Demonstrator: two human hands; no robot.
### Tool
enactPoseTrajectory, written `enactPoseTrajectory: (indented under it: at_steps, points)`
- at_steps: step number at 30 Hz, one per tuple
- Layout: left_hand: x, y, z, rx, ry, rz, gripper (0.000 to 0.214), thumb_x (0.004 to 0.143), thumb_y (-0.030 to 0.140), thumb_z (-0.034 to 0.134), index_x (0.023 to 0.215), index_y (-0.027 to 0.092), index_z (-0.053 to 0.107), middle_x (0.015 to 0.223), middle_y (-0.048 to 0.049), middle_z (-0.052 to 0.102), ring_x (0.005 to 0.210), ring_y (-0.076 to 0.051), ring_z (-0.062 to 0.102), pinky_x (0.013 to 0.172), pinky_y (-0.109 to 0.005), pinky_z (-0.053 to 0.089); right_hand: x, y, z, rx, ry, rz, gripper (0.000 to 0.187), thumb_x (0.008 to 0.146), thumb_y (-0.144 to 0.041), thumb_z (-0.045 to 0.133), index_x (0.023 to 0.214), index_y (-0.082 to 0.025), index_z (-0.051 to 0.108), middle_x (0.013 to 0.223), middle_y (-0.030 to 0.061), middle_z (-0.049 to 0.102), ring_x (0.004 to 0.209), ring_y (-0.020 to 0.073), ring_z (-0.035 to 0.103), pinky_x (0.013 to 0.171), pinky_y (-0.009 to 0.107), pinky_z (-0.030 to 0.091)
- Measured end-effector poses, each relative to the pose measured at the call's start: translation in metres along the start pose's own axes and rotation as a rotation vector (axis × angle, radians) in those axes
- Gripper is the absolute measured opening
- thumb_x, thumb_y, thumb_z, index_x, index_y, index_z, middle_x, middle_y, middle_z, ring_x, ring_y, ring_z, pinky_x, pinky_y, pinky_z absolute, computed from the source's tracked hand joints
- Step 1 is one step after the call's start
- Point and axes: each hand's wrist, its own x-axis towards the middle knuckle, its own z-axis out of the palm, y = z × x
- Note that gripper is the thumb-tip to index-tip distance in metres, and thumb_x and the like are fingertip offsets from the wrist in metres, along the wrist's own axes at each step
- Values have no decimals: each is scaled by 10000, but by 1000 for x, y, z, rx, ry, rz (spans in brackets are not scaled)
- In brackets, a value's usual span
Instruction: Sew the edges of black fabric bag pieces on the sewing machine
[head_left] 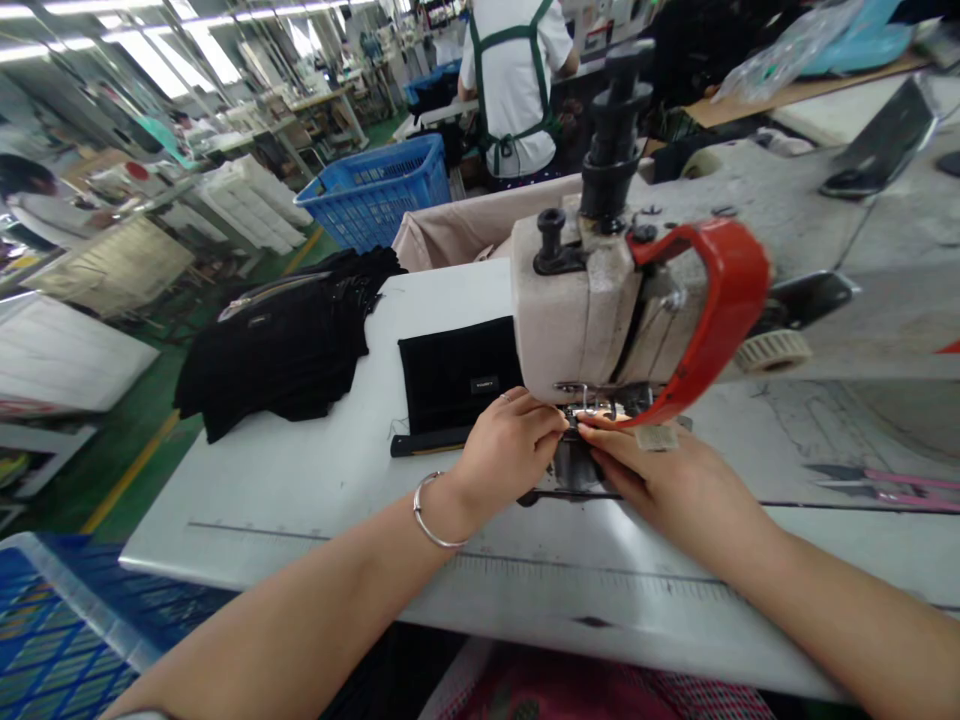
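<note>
My left hand (508, 440), with a silver bangle on the wrist, is pinched together right at the needle area of a cream sewing machine (577, 310) with a red guard (720, 300). My right hand (667, 480) lies beside it under the guard, fingers together and pressed down at the same spot. What the fingertips hold is too small to make out. A black fabric piece with a small label (457, 385) lies flat under the machine, just left of my left hand.
A pile of black fabric pieces (285, 340) sits at the table's left. Pink-handled scissors (885, 482) lie at the right. A blue basket (379, 190) stands behind; another blue crate (52, 640) is at lower left. A person in a green apron (514, 80) works beyond.
</note>
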Motion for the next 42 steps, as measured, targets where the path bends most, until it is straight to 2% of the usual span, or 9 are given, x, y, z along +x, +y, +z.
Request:
enactPoseTrajectory:
  at_steps: [17,23,25,30,34,38,42]
  points:
    - [3,0,2,5,-29,-58,125,864,148,596,789,203,679,804,-22,706,811,-187,642,810,-340,538,0,1,3,11,-20,-1,330,927,-198,517,1250,-175,574,1235,138,604,1125,318,551,863,493,528]
    - [0,-1,3,-6,-5,-79,103,838,138,626,812,211,693,832,-17,723,821,-193,653,805,-340,549,2,-2,4,149,-22,49,303,919,-149,497,1205,-198,585,1210,125,598,1110,304,529,898,513,486]
    - [-3,-2,3,-5,-1,-94,116,820,118,637,821,217,698,843,-16,729,833,-208,658,790,-354,554,3,-7,4,183,-23,67,279,903,-106,481,1137,-196,605,1149,113,618,1059,280,545,895,496,481]
    - [-7,-7,7,-8,17,-101,148,838,124,600,828,235,698,863,-6,734,836,-223,676,766,-383,571,7,-12,6,95,7,67,178,859,-92,525,969,-194,620,1023,75,647,990,232,558,850,384,495]
    - [-8,-5,4,-14,26,-67,173,830,123,577,824,247,697,878,2,736,823,-218,689,760,-383,584,6,-14,6,76,33,76,182,839,-97,545,969,-201,619,986,67,650,954,222,561,838,367,494]
    - [-6,-7,6,5,5,-96,175,832,121,581,851,255,692,902,-1,727,847,-219,681,776,-388,578,8,-16,6,57,54,87,185,836,-87,532,960,-199,611,989,64,651,953,215,565,838,351,505]
    - [1,-8,2,41,-51,-103,133,840,127,621,900,230,679,972,-20,698,953,-212,646,874,-376,537,8,-12,6,49,86,57,270,833,-78,517,1055,-198,614,1052,79,651,992,222,577,877,374,518]
